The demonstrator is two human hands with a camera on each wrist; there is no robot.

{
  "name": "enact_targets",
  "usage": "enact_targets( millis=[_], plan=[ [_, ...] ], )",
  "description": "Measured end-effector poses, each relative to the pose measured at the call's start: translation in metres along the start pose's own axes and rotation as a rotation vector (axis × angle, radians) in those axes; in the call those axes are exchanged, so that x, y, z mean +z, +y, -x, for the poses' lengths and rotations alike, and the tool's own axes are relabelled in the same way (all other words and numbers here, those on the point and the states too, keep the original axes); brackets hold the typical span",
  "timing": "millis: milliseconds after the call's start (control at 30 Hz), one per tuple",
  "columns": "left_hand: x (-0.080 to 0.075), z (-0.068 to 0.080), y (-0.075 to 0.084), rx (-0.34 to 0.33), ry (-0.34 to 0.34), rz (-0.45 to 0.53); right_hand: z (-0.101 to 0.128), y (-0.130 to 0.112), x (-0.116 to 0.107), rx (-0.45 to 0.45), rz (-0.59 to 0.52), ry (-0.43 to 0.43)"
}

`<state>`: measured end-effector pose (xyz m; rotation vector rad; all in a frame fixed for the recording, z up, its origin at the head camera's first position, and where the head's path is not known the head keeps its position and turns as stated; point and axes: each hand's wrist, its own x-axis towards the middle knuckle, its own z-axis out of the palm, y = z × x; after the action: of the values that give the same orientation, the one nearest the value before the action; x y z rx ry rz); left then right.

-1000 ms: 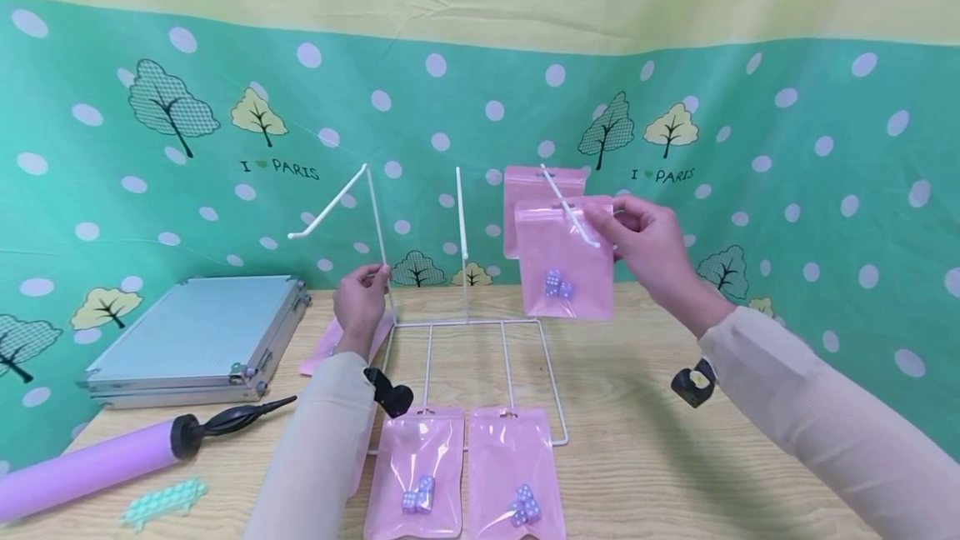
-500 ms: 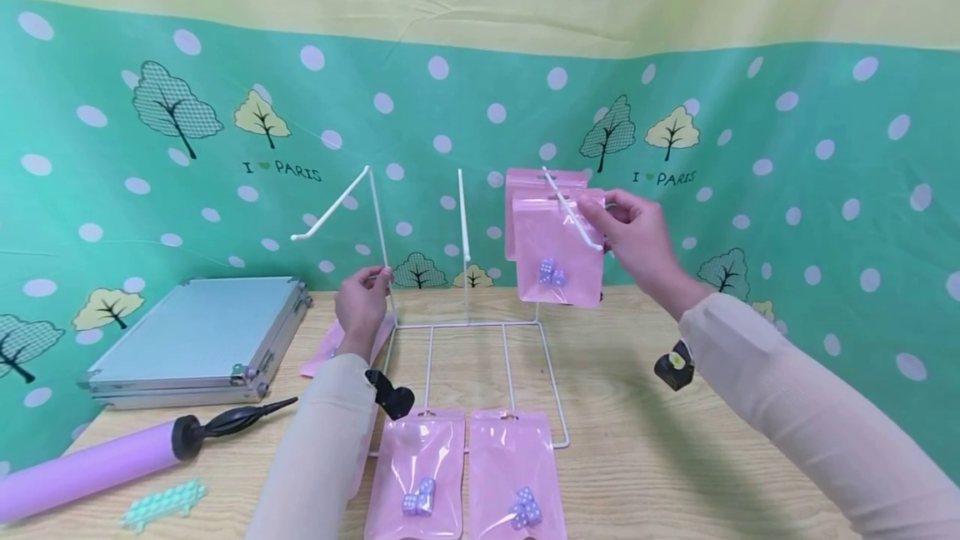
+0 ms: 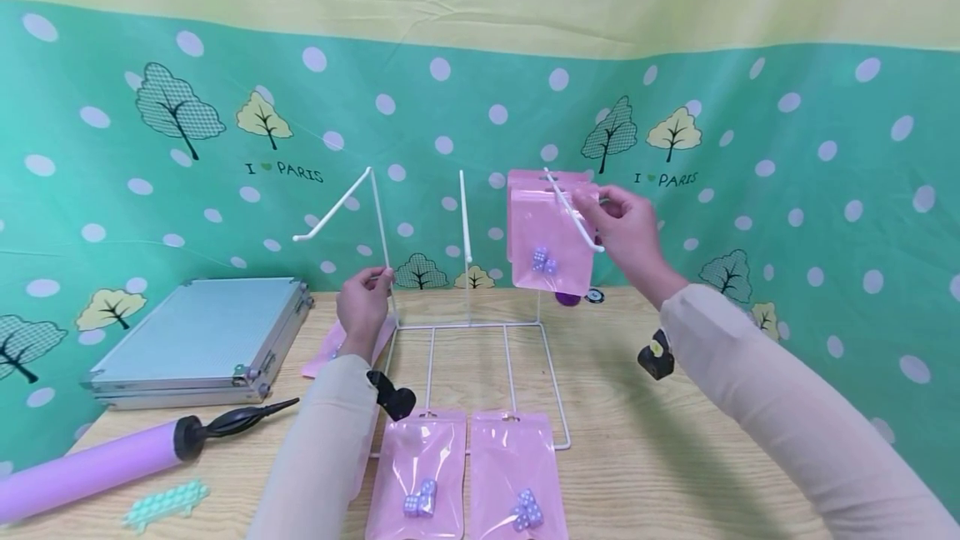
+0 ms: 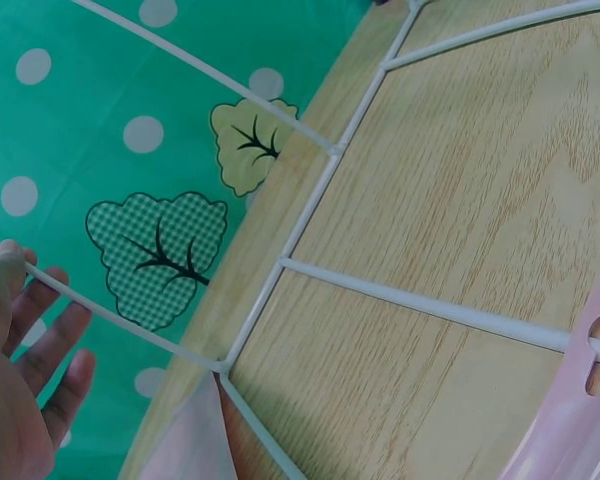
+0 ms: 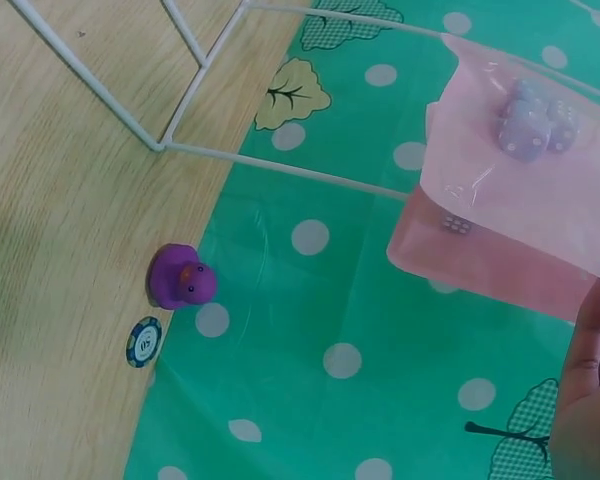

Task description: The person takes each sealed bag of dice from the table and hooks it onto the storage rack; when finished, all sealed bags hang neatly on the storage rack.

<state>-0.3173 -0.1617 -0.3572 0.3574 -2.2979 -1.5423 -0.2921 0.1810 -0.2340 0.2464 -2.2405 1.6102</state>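
A white wire display rack with three hooks stands on the table. My left hand pinches its left upright, as the left wrist view also shows. My right hand pinches the upper right edge of a pink zip pouch that hangs on the right hook. Purple dice show inside this pouch. Another pink pouch hangs close behind it, mostly covered. Two more dice pouches lie in front: one on the left, one on the right. My left arm partly hides further pink pouches.
At left are a silver-edged case, a purple hand pump and a mint-green bumpy toy. A purple rubber duck and a poker chip sit near the back edge. A patterned curtain stands behind the table.
My right hand has moved left and back along the right hook, sliding the front pouch closer to the one behind. The duck and chip have come into sight. My left hand stays on the upright.
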Motion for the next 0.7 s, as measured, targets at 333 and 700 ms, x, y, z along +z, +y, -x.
enact_targets(
  millis=[333,700],
  plan=[
    [0.000,-0.001,0.000,-0.015,-0.002,0.007,-0.009,0.000,0.008,0.023,0.025,0.044],
    [-0.001,0.001,0.000,-0.005,-0.006,0.005,-0.017,0.002,0.014,0.041,0.090,0.095]
  ],
)
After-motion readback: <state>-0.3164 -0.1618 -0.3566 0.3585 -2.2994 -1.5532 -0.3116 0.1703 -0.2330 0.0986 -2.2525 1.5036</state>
